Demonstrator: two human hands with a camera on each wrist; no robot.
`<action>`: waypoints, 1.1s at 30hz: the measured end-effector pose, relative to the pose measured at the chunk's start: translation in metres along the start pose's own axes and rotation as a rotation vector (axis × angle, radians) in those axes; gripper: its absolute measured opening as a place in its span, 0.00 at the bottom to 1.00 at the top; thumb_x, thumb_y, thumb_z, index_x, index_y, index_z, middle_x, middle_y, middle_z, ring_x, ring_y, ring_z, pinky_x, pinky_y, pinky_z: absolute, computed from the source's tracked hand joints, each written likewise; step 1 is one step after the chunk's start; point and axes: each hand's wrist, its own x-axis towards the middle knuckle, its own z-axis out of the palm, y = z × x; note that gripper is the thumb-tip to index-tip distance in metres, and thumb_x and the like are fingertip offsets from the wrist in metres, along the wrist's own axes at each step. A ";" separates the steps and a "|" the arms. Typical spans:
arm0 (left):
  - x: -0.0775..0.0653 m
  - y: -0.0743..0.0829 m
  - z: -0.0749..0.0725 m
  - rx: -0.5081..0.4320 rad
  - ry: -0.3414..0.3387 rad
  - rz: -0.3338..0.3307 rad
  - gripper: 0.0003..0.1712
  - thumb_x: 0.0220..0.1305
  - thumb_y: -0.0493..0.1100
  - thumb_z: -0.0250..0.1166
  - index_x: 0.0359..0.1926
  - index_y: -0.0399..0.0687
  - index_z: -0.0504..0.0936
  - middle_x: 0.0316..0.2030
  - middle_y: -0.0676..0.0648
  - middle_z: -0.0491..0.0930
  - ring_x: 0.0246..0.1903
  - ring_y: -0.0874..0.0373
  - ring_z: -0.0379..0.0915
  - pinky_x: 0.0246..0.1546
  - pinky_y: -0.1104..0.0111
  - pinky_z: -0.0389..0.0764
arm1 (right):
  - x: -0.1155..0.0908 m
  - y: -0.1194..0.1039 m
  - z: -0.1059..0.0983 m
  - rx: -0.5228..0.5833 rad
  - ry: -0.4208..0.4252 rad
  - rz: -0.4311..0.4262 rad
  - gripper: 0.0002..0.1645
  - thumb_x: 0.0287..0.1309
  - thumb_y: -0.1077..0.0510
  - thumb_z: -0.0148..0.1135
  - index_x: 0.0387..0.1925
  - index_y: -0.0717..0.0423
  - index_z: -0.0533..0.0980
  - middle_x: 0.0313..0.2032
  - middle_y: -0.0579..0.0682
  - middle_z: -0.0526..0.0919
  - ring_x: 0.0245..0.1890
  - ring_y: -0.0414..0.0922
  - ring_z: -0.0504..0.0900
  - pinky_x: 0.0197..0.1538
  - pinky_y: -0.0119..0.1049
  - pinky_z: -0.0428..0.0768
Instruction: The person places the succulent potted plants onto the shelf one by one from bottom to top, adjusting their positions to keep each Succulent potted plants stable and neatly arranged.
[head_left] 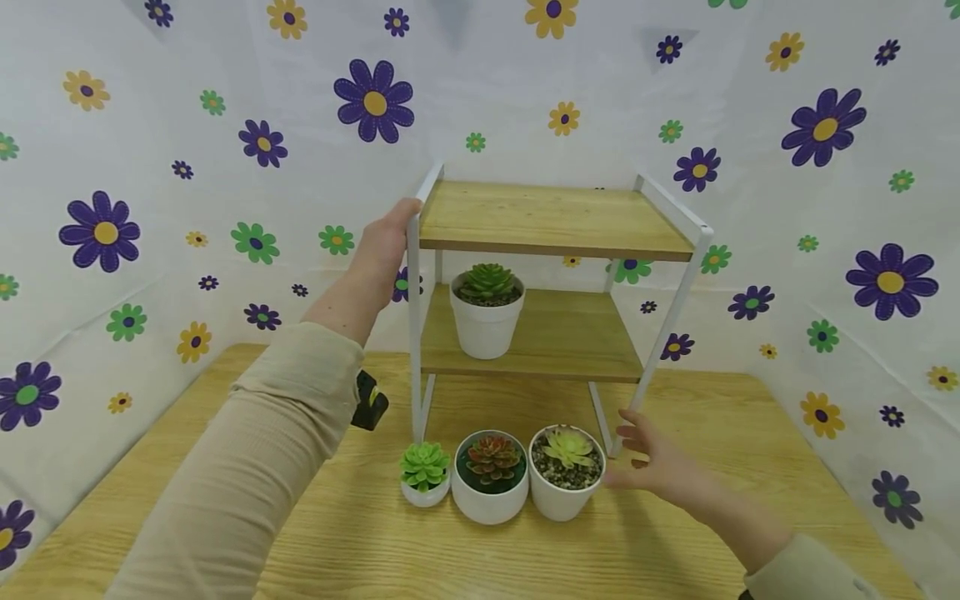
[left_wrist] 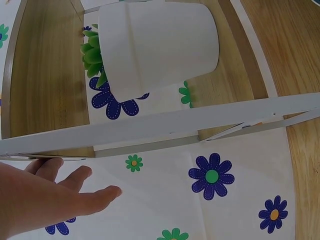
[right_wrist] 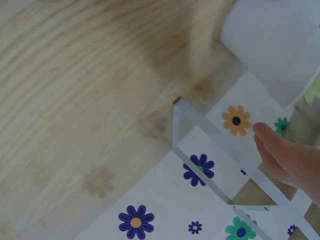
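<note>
A two-tier shelf [head_left: 555,218] with wooden boards and a white metal frame stands on the table. My left hand [head_left: 386,246] touches its upper left corner; in the left wrist view its fingers [left_wrist: 102,197] extend loosely beside the rail. On the middle board sits a white pot with a green succulent [head_left: 487,321]. My right hand [head_left: 660,467] is by the lower right post, fingers spread, thumb close to a white pot with a pale yellow-green succulent [head_left: 562,500]. Left of that pot are a reddish succulent in a round white pot [head_left: 490,504] and a small bright green one [head_left: 425,492].
The three front pots stand in a row on the wooden table [head_left: 360,542], just before the shelf's feet. A white cloth with printed flowers [head_left: 480,100] hangs behind and at both sides. A black device [head_left: 367,402] shows beside the left sleeve.
</note>
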 end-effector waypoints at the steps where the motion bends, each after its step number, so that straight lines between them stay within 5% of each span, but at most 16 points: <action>1: 0.000 0.000 0.000 -0.001 0.001 -0.001 0.38 0.64 0.64 0.41 0.70 0.53 0.56 0.71 0.50 0.54 0.70 0.51 0.48 0.69 0.50 0.50 | 0.001 0.002 0.002 -0.008 0.001 -0.009 0.65 0.46 0.49 0.71 0.70 0.66 0.38 0.67 0.75 0.50 0.66 0.71 0.50 0.64 0.61 0.61; 17: -0.001 0.000 0.000 -0.016 0.014 -0.013 0.38 0.63 0.65 0.42 0.69 0.53 0.58 0.70 0.49 0.55 0.68 0.51 0.49 0.68 0.49 0.52 | 0.009 0.024 0.028 0.018 -0.041 -0.069 0.70 0.42 0.51 0.74 0.70 0.67 0.34 0.64 0.78 0.50 0.63 0.75 0.53 0.61 0.67 0.59; 33: 0.000 -0.002 0.000 -0.022 0.014 -0.008 0.38 0.62 0.65 0.43 0.69 0.55 0.58 0.70 0.50 0.55 0.69 0.51 0.49 0.69 0.50 0.51 | 0.018 0.022 0.046 0.089 0.002 -0.095 0.72 0.38 0.55 0.77 0.69 0.72 0.34 0.65 0.78 0.49 0.64 0.71 0.57 0.61 0.58 0.67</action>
